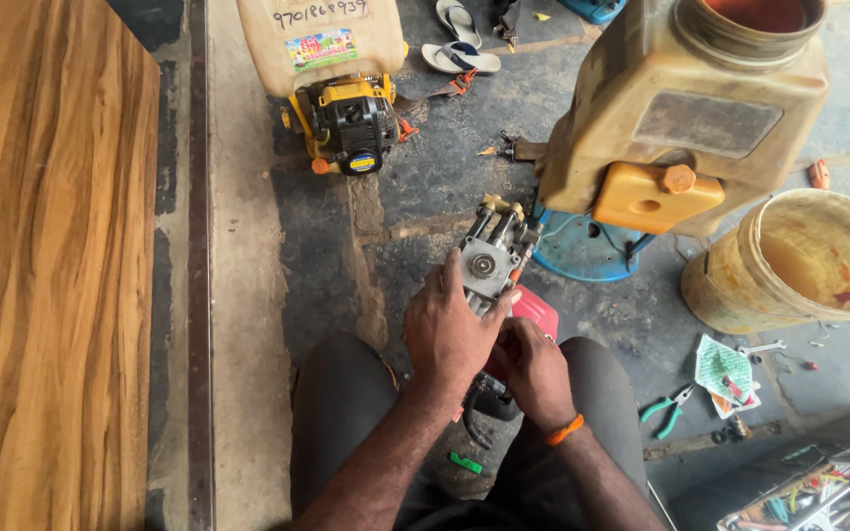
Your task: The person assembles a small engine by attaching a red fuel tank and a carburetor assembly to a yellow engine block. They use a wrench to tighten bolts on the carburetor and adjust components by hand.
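Note:
A small grey metal pump unit (489, 258) with brass fittings at its far end stands between my knees, joined to a red engine part (536, 307). My left hand (450, 329) grips the pump body from the left, thumb against its side. My right hand (531, 369), with an orange band at the wrist, is closed low against the red part just beneath the pump; what its fingers hold is hidden.
A dirty yellow sprayer tank (686, 108) on a blue base (582, 251) stands right of the pump. A second sprayer with a yellow-black engine (349, 120) sits ahead. A stained bucket (804, 261), green pliers (669, 408), a wrench (761, 347), sandals (459, 56), and a wooden panel (46, 265) lie around.

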